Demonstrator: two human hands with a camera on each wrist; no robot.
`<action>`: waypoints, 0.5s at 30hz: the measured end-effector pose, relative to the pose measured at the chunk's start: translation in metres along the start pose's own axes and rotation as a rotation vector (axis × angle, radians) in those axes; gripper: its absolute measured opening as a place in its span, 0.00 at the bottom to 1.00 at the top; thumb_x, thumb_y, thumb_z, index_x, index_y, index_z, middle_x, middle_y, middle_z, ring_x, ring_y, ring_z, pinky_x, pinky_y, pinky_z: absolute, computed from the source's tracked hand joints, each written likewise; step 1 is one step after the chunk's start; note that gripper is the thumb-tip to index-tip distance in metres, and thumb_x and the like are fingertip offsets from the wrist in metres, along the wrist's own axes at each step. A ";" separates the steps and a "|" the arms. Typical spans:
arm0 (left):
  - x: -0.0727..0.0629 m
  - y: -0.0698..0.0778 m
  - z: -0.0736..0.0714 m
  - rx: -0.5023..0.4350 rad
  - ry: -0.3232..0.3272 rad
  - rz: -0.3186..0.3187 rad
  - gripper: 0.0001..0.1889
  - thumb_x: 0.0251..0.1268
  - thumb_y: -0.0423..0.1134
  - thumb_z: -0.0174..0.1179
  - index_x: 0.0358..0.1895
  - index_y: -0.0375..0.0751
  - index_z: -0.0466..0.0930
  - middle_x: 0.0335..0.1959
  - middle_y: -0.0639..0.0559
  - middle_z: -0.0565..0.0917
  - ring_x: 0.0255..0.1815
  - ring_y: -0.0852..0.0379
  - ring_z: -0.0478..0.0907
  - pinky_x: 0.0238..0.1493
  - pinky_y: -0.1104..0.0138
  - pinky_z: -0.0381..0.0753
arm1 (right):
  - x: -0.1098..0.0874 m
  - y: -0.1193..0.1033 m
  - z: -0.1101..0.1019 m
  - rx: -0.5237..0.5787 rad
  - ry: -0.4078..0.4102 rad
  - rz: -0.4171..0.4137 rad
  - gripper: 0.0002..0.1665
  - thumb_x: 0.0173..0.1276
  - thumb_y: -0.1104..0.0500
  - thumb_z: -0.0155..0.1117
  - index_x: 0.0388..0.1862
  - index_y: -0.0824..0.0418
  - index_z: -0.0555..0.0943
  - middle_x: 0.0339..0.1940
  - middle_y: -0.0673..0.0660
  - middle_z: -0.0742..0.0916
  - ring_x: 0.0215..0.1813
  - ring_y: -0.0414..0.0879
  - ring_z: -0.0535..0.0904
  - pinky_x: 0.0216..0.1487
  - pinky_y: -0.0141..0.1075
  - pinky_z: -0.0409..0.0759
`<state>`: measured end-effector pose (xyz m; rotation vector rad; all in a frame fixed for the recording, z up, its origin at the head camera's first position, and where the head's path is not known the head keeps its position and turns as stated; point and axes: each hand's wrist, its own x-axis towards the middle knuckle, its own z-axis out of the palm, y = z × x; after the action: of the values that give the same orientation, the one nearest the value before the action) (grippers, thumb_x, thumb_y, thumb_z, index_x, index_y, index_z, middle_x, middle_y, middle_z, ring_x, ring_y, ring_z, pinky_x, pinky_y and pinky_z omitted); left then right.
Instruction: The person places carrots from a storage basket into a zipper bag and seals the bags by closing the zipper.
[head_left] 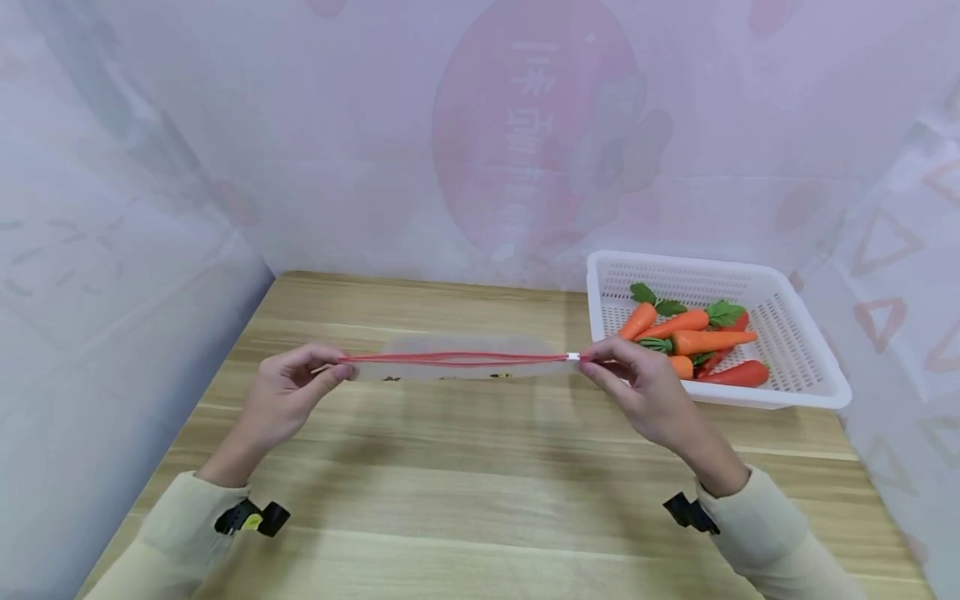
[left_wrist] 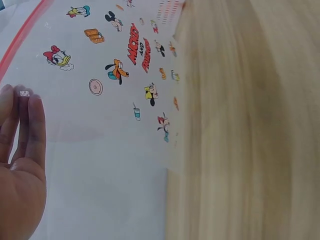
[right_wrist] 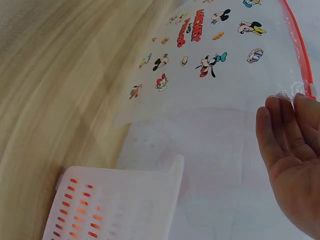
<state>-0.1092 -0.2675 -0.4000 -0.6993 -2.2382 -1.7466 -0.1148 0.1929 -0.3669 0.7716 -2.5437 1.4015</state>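
1. Two pale sleeves (head_left: 772,533) lie nearest the camera, one behind each hand, with two black wrist devices (head_left: 690,512), one per wrist.
2. One left hand (head_left: 288,392) pinches one end of the bag's top edge between thumb and fingers.
3. One right hand (head_left: 648,392) pinches the other end the same way, its fingertips just beside one white slider (head_left: 573,357).
4. One clear zip bag (left_wrist: 110,55) is stretched between the hands, above the tabletop (head_left: 465,483); two red lines (left_wrist: 21,36) run along its top, slightly parted midway.
5. Many small cartoon prints and one "Mickey and Friends" lettering mark the bag, below the hands' grip.
6. One white basket (head_left: 825,393) stands beyond and to the right of the right hand, holding at least four orange carrots (head_left: 712,340) and at least two red peppers (head_left: 738,375); overlap hides the exact count.
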 end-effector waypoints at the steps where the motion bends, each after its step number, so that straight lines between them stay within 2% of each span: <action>1: -0.002 -0.001 0.000 0.004 -0.009 -0.008 0.08 0.70 0.18 0.60 0.45 0.29 0.85 0.40 0.61 0.91 0.41 0.68 0.87 0.42 0.77 0.85 | -0.002 0.001 0.002 0.002 -0.011 0.014 0.10 0.71 0.70 0.69 0.49 0.63 0.86 0.45 0.59 0.91 0.41 0.36 0.84 0.46 0.25 0.86; 8: -0.015 -0.010 0.000 0.029 -0.066 -0.085 0.08 0.70 0.20 0.61 0.46 0.32 0.86 0.41 0.58 0.91 0.42 0.65 0.88 0.44 0.73 0.88 | -0.012 0.012 0.013 0.037 -0.064 0.078 0.08 0.73 0.67 0.69 0.49 0.62 0.86 0.43 0.54 0.91 0.41 0.37 0.85 0.43 0.31 0.88; 13: -0.021 -0.015 0.001 0.054 -0.111 -0.166 0.07 0.72 0.24 0.63 0.46 0.37 0.87 0.42 0.54 0.91 0.42 0.61 0.90 0.45 0.68 0.90 | -0.014 0.019 0.021 0.066 -0.099 0.123 0.08 0.74 0.66 0.68 0.49 0.59 0.86 0.44 0.59 0.91 0.43 0.36 0.87 0.45 0.29 0.88; 15: -0.023 -0.016 0.001 0.062 -0.135 -0.191 0.07 0.72 0.26 0.64 0.46 0.38 0.87 0.41 0.49 0.90 0.42 0.60 0.89 0.45 0.67 0.90 | -0.014 0.022 0.024 0.068 -0.114 0.149 0.07 0.74 0.65 0.68 0.49 0.58 0.86 0.45 0.60 0.91 0.44 0.37 0.87 0.47 0.29 0.87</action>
<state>-0.0969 -0.2745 -0.4249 -0.6259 -2.5134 -1.7519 -0.1106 0.1887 -0.4019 0.7044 -2.7025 1.5372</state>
